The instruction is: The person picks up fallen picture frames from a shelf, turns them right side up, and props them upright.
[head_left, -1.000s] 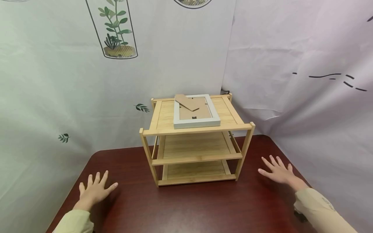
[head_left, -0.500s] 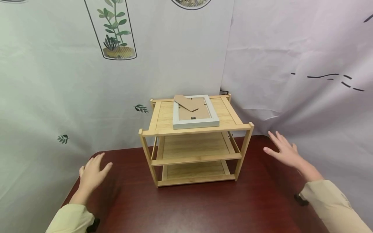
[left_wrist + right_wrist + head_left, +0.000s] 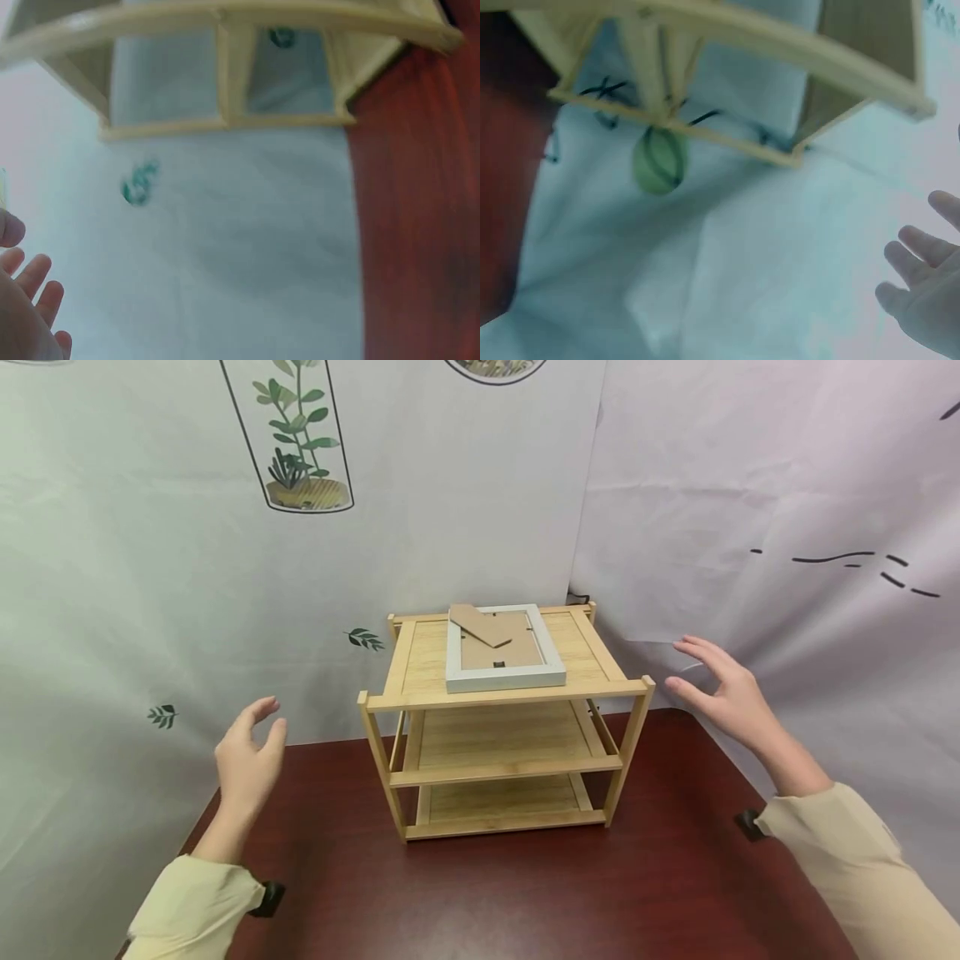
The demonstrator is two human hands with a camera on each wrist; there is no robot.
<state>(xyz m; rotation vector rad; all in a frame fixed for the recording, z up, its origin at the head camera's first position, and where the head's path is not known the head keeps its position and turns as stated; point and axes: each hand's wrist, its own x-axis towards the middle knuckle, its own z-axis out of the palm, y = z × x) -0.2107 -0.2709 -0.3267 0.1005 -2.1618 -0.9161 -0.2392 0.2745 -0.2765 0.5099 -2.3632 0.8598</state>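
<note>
A white picture frame (image 3: 506,677) lies face down on the top tier of a pale wooden three-tier shelf (image 3: 517,770). Its brown backing shows, with a cardboard easel leg (image 3: 483,625) angled across it. To the shelf's left, my left hand (image 3: 249,764) is raised above the table, fingers loosely bent and holding nothing. My right hand (image 3: 726,700) is up on the other side, thumb apart from the fingers, also with nothing in it. Both wrist views show the shelf's side, with fingers of the left hand (image 3: 30,300) and right hand (image 3: 926,285) at the picture edges.
The shelf stands toward the back of a dark red table (image 3: 517,893). White printed cloth (image 3: 480,502) hangs behind and on both sides. In the right wrist view, a green round shape (image 3: 658,161) and dark lines show on the cloth beyond the shelf.
Both hands have lifted from low over the table, where their fingers were spread, up toward the height of the shelf's top. The shelf and picture frame have stayed in place.
</note>
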